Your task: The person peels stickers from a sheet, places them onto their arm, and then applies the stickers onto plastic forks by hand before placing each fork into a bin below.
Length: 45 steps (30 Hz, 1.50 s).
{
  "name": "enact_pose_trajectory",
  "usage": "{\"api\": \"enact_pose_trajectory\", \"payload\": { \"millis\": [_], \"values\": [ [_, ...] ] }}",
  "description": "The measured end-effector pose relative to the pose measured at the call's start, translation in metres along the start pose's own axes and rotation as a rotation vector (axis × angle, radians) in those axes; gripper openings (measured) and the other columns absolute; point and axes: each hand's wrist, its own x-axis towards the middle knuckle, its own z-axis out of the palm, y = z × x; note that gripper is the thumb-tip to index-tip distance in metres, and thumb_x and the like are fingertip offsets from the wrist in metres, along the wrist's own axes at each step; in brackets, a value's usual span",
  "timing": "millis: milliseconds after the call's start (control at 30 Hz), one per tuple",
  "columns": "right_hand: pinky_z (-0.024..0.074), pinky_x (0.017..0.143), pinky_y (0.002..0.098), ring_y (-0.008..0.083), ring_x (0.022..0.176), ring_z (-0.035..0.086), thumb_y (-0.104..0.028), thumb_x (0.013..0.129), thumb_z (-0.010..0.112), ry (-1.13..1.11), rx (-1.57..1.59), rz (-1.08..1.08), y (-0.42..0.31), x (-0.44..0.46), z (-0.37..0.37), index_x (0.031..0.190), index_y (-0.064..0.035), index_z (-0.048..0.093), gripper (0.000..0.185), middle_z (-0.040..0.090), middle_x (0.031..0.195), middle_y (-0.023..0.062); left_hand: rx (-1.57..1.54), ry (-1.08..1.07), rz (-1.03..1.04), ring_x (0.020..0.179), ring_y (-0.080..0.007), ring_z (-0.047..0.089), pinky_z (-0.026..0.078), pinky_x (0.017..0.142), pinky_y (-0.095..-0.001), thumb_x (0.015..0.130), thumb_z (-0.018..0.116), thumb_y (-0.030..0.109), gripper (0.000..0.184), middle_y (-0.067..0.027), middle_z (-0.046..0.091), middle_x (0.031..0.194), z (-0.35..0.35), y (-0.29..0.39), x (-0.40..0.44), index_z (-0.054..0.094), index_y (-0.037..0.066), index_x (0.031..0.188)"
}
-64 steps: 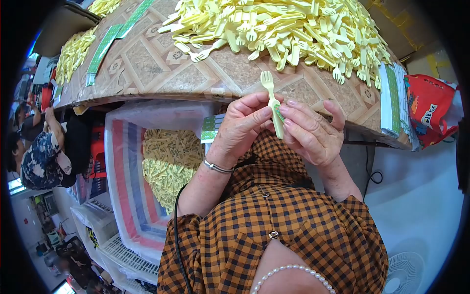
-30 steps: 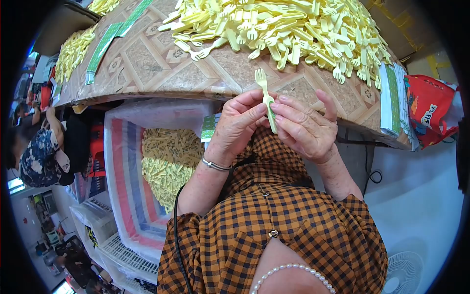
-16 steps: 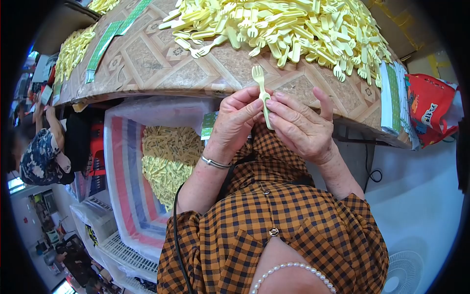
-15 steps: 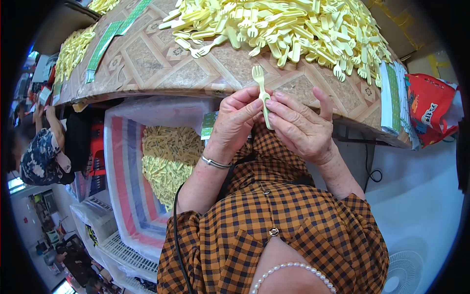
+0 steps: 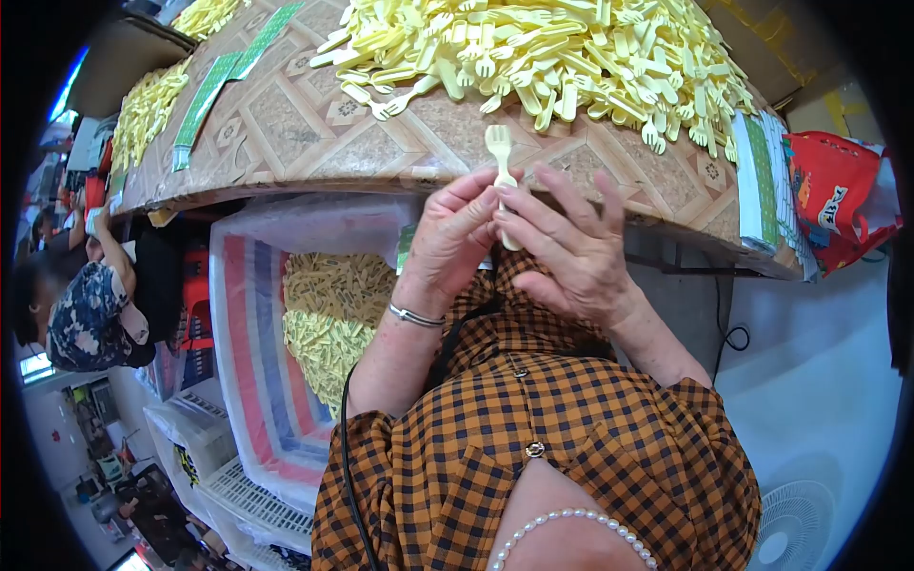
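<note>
A small pale yellow plastic fork (image 5: 499, 143) stands with its tines up, just in front of the table edge. My left hand (image 5: 449, 233) pinches its handle between thumb and fingers. On the other side, my right hand (image 5: 576, 252) has its fingers spread, with the fingertips at the handle; whether they press on it I cannot tell. The lower handle is partly hidden by the fingers. Beyond my hands, a large heap of similar yellow forks (image 5: 571, 57) covers the far part of the patterned table (image 5: 305, 143).
Left of my lap is a plastic-lined striped container (image 5: 233, 314) with many small pieces (image 5: 328, 343). Green-and-white paper stacks (image 5: 757, 181) and a red bag (image 5: 833, 190) sit at the table's right end. A person (image 5: 90, 305) sits at far left.
My right hand's fingers have spread apart and loosened around the handle. The fork has turned a little and shifted slightly left, still in my left hand. The green patch on its handle no longer shows.
</note>
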Motion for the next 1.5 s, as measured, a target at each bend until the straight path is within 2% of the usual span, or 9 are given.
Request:
{"api": "enact_pose_trajectory", "payload": {
  "millis": [167,400,500,667,767,867,1167,1300,1500],
  "values": [
    [0.0081,0.117,0.0472,0.0250,0.140,0.032,-0.059,0.095,0.034,0.018,-0.003,0.080,0.008,0.009,0.016,0.132,-0.0145,0.056,0.062,0.049,0.142,0.0015,0.015,-0.114,-0.004,0.097,-0.0189,0.066,0.057,0.081,-0.0314,0.093,0.061,0.012,0.033,-0.0152,0.064,0.115,-0.010,0.009,-0.008,0.057,-0.004,0.122],
    [0.0242,0.111,0.0460,0.0247,0.121,0.055,-0.036,0.099,0.044,0.222,0.280,0.249,0.032,-0.011,0.008,0.122,-0.0058,0.060,0.042,0.061,0.126,0.0102,-0.678,-0.668,0.420,0.053,-0.0112,0.060,0.047,0.050,-0.0215,0.094,0.057,0.027,0.028,0.0019,0.063,0.060,-0.028,0.095,-0.037,0.068,0.009,0.076],
    [0.0278,0.108,0.0462,0.0235,0.116,0.058,-0.033,0.098,0.046,0.106,0.298,0.213,0.027,-0.024,0.014,0.118,-0.0056,0.062,0.038,0.063,0.122,0.0105,0.332,-0.414,0.437,0.059,-0.0107,0.061,0.048,0.055,-0.0205,0.093,0.059,0.028,0.028,-0.0052,0.066,0.070,-0.080,0.109,-0.050,0.069,0.004,0.083],
    [0.0330,0.105,0.0447,0.0241,0.108,0.063,-0.025,0.097,0.050,-0.004,0.427,0.171,0.007,-0.039,0.026,0.114,-0.0046,0.064,0.029,0.067,0.113,0.0115,2.118,0.452,-0.403,0.076,-0.0202,0.066,0.053,0.073,-0.0316,0.083,0.072,0.040,0.048,-0.0152,0.070,0.088,-0.157,0.038,-0.042,0.067,-0.006,0.098],
    [0.0338,0.105,0.0443,0.0228,0.107,0.064,-0.021,0.095,0.054,-0.041,0.449,0.160,0.002,-0.045,0.029,0.113,-0.0051,0.064,0.026,0.068,0.111,0.0109,1.009,0.447,-0.271,0.082,-0.0166,0.065,0.052,0.075,-0.0287,0.076,0.077,0.009,0.044,-0.0136,0.069,0.098,-0.196,0.000,-0.043,0.060,-0.009,0.113],
    [0.0328,0.106,0.0466,0.0234,0.108,0.063,-0.020,0.095,0.053,-0.141,0.437,0.152,0.000,-0.048,0.029,0.113,-0.0045,0.065,0.026,0.068,0.111,0.0111,1.087,0.530,-0.176,0.088,-0.0157,0.064,0.051,0.077,-0.0273,0.074,0.075,-0.002,0.045,-0.0119,0.068,0.103,-0.181,0.007,-0.044,0.059,-0.009,0.115],
    [0.0280,0.109,0.0459,0.0269,0.109,0.059,-0.029,0.082,0.069,-0.027,0.503,0.398,-0.029,-0.013,0.016,0.123,-0.0046,0.058,0.049,0.067,0.109,0.0114,0.694,-0.308,-0.178,0.099,-0.0105,0.062,0.051,0.087,-0.0266,0.080,0.070,-0.001,0.048,-0.0050,0.066,0.110,-0.029,0.063,-0.056,0.056,-0.003,0.125],
    [0.0491,0.070,0.0172,0.0024,0.079,0.059,-0.006,0.091,0.064,0.198,1.216,0.740,-0.032,-0.014,0.012,0.103,-0.0007,0.065,0.013,0.068,0.091,0.0003,0.492,-0.235,0.066,0.098,-0.0118,0.062,0.050,0.088,-0.0262,0.083,0.070,0.004,0.043,-0.0053,0.066,0.110,0.000,0.048,-0.052,0.057,-0.004,0.123],
    [0.0493,0.071,0.0178,0.0039,0.080,0.060,-0.008,0.090,0.067,0.465,1.261,0.827,-0.027,-0.025,0.001,0.107,0.0009,0.064,0.020,0.067,0.095,0.0021,0.639,-0.203,0.089,0.076,-0.0044,0.058,0.048,0.069,-0.0190,0.087,0.069,0.008,0.021,-0.0010,0.069,0.091,0.017,0.020,-0.050,0.068,-0.001,0.106]
  ]
}}
